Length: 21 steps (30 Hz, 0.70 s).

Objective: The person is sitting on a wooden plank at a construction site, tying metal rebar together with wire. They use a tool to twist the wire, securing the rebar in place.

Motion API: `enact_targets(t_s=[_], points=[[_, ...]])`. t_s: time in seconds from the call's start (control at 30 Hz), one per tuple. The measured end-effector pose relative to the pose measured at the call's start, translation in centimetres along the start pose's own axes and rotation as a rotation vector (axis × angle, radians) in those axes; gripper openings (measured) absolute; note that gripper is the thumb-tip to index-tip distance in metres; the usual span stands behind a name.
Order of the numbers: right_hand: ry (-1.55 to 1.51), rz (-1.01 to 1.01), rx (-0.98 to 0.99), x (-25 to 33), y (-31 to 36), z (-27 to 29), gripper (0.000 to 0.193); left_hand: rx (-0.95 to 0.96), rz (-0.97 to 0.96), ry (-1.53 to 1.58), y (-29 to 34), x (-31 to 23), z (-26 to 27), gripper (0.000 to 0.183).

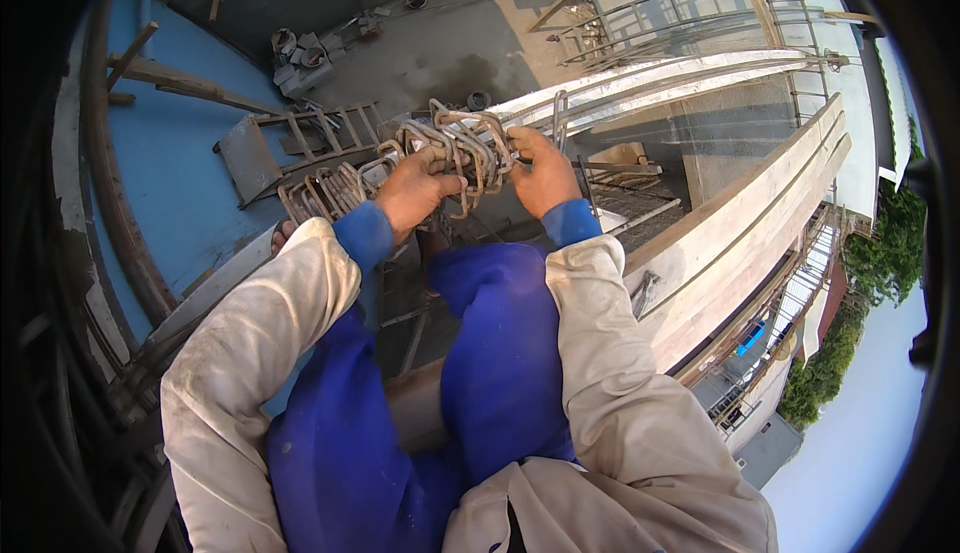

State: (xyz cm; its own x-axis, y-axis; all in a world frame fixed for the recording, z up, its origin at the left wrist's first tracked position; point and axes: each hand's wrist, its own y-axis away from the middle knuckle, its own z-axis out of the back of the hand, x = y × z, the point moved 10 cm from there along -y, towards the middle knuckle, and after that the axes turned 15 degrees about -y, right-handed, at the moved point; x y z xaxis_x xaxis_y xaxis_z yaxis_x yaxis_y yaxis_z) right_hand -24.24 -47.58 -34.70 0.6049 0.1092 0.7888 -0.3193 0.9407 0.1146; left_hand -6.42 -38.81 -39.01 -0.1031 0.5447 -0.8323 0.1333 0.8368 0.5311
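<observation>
A bunch of rusty, bent steel stirrups (470,148) hangs together in front of my knees. My left hand (408,195) is closed around its left side. On the right edge of the same bunch, the fingers of my right hand (543,175) are curled onto the metal; their tips are partly hidden. More rusty stirrups (325,191) lie in a row just left of my left hand. A single upright steel loop (560,118) stands just beyond my right hand, beside the white beam (640,78).
Wooden planks (745,208) run along my right side, with a drop and scaffolding beyond them. Far below lies a concrete floor (420,63) with a rubble heap (303,58). At the left is a blue wall (200,173) with timber braces. A wooden ladder-like frame (325,133) stands below.
</observation>
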Motion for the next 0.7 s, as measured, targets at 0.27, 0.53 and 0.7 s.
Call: enact_targets(t_s=[0.27,0.53,0.7], points=[[-0.563,-0.072,0.269,-1.9,-0.3,-4.6,0.049,-0.07,0.001,-0.15,0.1,-0.9,-2.2,0.045],[-0.985,-0.319,0.458,-3.1,0.4,-6.2,0.049,-0.038,0.164,0.039,-1.1,0.5,-2.2,0.051],[-0.97,-0.319,0.427,-2.2,0.6,-5.2,0.035,-0.084,0.1,0.097,0.1,-0.1,-1.5,0.032]])
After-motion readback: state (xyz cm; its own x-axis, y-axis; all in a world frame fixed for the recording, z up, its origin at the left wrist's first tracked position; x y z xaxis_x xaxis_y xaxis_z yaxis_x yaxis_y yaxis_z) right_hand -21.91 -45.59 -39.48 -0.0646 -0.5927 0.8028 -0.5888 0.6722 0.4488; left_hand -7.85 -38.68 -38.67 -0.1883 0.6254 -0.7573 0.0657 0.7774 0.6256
